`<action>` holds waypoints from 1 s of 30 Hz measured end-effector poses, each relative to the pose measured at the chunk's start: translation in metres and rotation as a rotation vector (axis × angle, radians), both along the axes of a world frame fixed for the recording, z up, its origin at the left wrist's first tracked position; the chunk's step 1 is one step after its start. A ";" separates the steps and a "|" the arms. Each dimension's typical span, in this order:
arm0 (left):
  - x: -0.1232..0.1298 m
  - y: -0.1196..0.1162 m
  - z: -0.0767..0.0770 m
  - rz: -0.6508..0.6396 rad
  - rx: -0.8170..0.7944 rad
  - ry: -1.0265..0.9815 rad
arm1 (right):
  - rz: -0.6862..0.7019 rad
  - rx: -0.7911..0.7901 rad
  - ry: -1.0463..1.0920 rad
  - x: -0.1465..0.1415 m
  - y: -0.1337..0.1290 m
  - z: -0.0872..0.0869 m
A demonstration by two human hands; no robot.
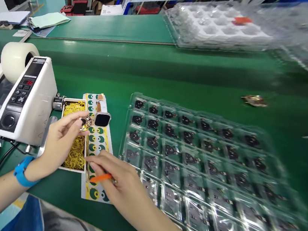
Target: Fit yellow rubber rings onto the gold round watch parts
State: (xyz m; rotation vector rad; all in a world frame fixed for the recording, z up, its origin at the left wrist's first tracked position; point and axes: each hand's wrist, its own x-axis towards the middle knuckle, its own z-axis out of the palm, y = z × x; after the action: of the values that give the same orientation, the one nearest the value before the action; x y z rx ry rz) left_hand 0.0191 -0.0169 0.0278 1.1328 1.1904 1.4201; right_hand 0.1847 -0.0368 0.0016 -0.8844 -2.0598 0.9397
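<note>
My left hand [61, 137] pinches a round gold metal part [86, 123] with a dark centre, above a white box [87, 148]. Heaps of small yellow rings [76, 152] fill that box. In my right hand [120, 179], closed by the box's right edge, is a slim orange tool [101, 178]; its tip is hard to make out. Under and beside the box lies a sheet of green and yellow stickers [93, 148]. On the sheet rests a smartwatch [102, 119] with a dark screen and brown strap.
A large clear plastic tray [173, 184] with dark small parts in its pockets spreads over the right side. The tape dispenser [27, 102] stands at left. Further back are a gold part [254, 100], stacked trays [217, 25] and papers [49, 20].
</note>
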 end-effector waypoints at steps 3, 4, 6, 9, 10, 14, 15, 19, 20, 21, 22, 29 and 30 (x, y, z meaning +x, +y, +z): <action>0.000 0.001 -0.002 -0.040 -0.071 -0.065 | -0.030 0.108 -0.089 -0.002 -0.002 -0.010; 0.000 0.001 -0.003 -0.056 -0.091 -0.080 | -0.052 0.150 -0.106 -0.003 -0.002 -0.012; -0.001 0.000 -0.004 -0.075 -0.115 -0.100 | -0.089 0.238 -0.141 -0.002 -0.002 -0.013; -0.001 -0.001 -0.004 -0.070 -0.117 -0.111 | -0.138 0.318 -0.193 0.006 0.008 -0.007; -0.001 -0.001 -0.004 -0.068 -0.118 -0.106 | -0.178 0.330 -0.218 0.012 0.015 -0.004; -0.002 0.001 -0.004 -0.081 -0.146 -0.068 | -0.450 0.378 -0.488 0.051 0.061 0.007; -0.002 0.001 -0.004 -0.085 -0.156 -0.062 | -0.468 0.365 -0.626 0.062 0.075 0.009; -0.002 0.002 -0.005 -0.095 -0.196 -0.057 | -0.216 0.306 -1.014 0.091 0.120 0.015; -0.001 0.002 -0.005 -0.096 -0.205 -0.061 | -0.161 0.305 -1.037 0.094 0.127 0.017; -0.001 0.002 -0.006 -0.097 -0.216 -0.067 | -0.120 0.308 -1.049 0.095 0.133 0.018; -0.001 0.002 -0.007 -0.096 -0.226 -0.078 | -0.079 0.313 -1.066 0.094 0.137 0.020; -0.002 0.003 -0.008 -0.118 -0.266 -0.149 | 0.164 0.371 -1.126 0.080 0.154 0.020; -0.002 0.003 -0.007 -0.117 -0.271 -0.154 | 0.185 0.381 -1.123 0.079 0.155 0.019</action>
State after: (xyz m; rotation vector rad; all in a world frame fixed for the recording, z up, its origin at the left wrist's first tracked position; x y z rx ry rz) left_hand 0.0168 -0.0143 0.0204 0.8749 1.1479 1.1932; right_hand 0.2641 0.1179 0.0203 -1.1499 -3.1441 0.0224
